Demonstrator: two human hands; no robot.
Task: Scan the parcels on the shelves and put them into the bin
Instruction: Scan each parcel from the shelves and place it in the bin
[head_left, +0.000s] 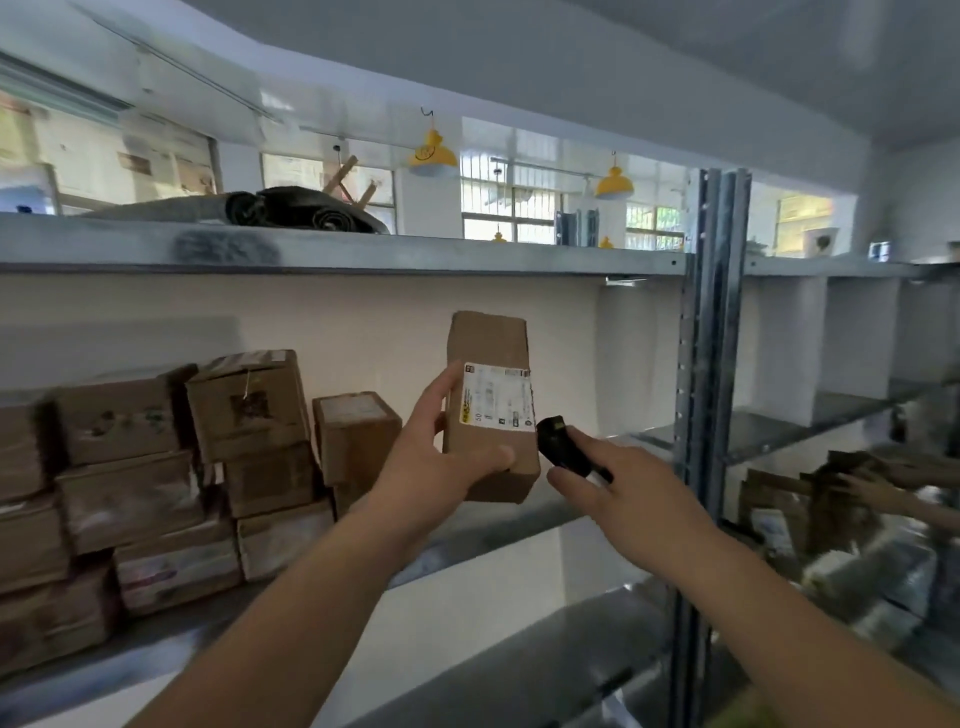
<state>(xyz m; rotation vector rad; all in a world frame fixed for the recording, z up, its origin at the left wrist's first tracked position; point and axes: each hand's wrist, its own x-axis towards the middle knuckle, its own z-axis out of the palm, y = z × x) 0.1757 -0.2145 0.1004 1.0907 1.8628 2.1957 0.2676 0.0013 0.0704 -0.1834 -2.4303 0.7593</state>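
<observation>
left hand (441, 457) grips parcel (491, 410) upright, off the shelf (519, 514), right of stacked boxes (171, 467) | right hand (623, 493) holds scanner (561, 447) beside parcel's label (497, 396) | risk: misread from tilt, or parcel slipping from one-handed hold

Up on the top shelf lies a rolled dark mat (306, 210) — behind it, two yellow pendant lamps (432, 154) hang before barred windows (511, 208).

Parcel label (497, 396): perhaps "50" (blurred)
</observation>
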